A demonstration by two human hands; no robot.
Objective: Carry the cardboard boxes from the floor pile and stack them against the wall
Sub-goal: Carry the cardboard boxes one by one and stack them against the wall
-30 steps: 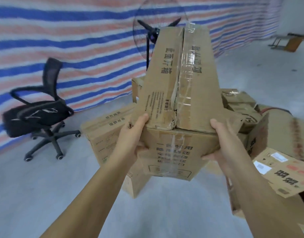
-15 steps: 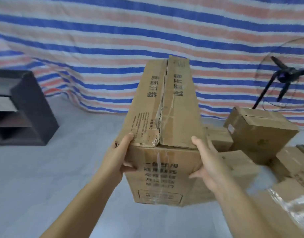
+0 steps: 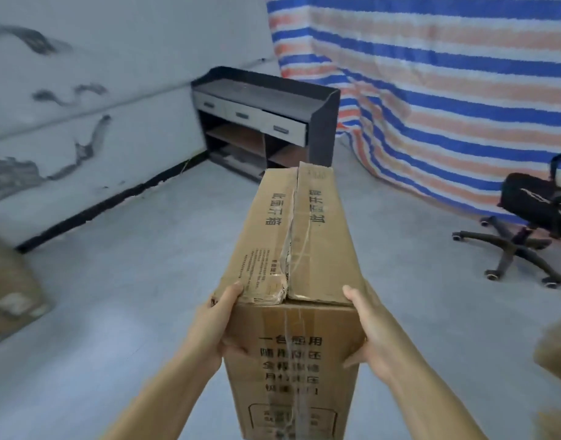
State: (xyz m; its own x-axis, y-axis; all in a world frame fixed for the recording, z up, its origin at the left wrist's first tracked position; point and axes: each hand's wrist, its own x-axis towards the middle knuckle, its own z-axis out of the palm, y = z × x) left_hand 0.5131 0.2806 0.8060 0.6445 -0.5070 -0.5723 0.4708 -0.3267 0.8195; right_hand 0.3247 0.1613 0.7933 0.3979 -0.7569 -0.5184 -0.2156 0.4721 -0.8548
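I hold a long brown cardboard box (image 3: pixel 295 249) in front of me, lifted off the floor, its taped seam running away from me and black print on the top and near end. My left hand (image 3: pixel 214 325) grips its near left edge, thumb on the top corner. My right hand (image 3: pixel 372 325) grips the near right edge the same way. A pale wall (image 3: pixel 82 100) with dark smudges runs along the left. One blurred cardboard box (image 3: pixel 9 287) stands on the floor by that wall at the far left.
A dark cabinet (image 3: pixel 266 119) with grey drawers stands in the corner ahead. A striped tarpaulin (image 3: pixel 447 90) covers the right side. A black office chair (image 3: pixel 533 223) stands at the right. Part of another box (image 3: pixel 555 347) shows at the right edge. Grey floor (image 3: pixel 139 281) lies between.
My view has swung left with the box held the same way: the floor pile and fan have left the view, and the pale wall, corner cabinet and chair have come in.
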